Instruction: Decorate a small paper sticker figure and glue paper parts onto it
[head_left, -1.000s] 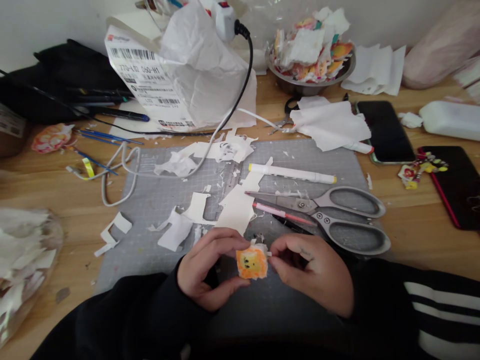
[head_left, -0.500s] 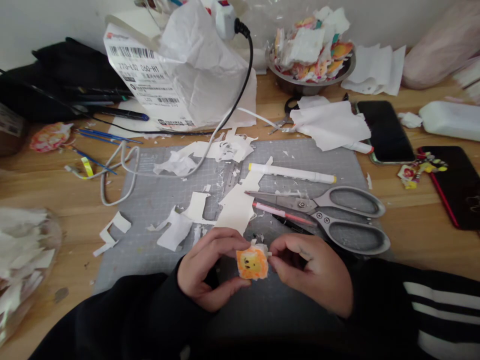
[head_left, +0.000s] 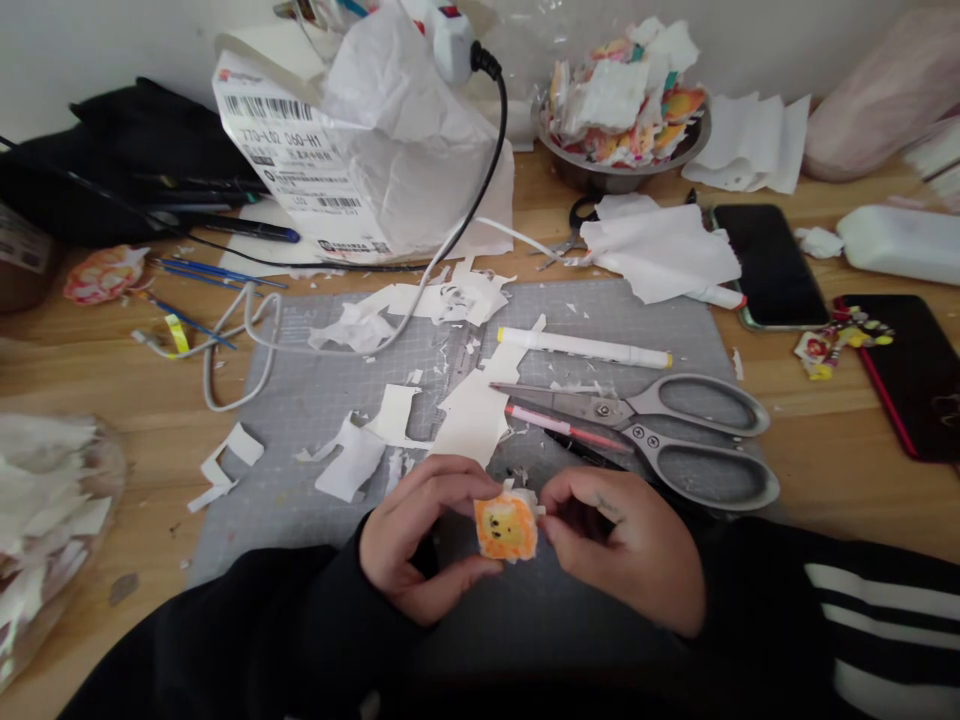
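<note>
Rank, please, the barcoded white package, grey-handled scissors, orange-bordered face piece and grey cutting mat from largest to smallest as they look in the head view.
1. Grey cutting mat
2. Barcoded white package
3. Grey-handled scissors
4. Orange-bordered face piece

We see bright orange framing a yellow centre with small black marks on the little square piece (head_left: pixel 506 528). The cutting mat (head_left: pixel 277 425) is grey with a fine pale grid, and our sleeves (head_left: pixel 247 635) are black, the right one crossed by white stripes. We also find a white marker (head_left: pixel 585 347) with yellow ends, grey-handled scissors (head_left: pixel 643 436), white paper scraps (head_left: pixel 472 420), a white parcel bag (head_left: pixel 360 150) printed with black barcodes, and a black phone (head_left: pixel 919 370) edged in red.
</note>
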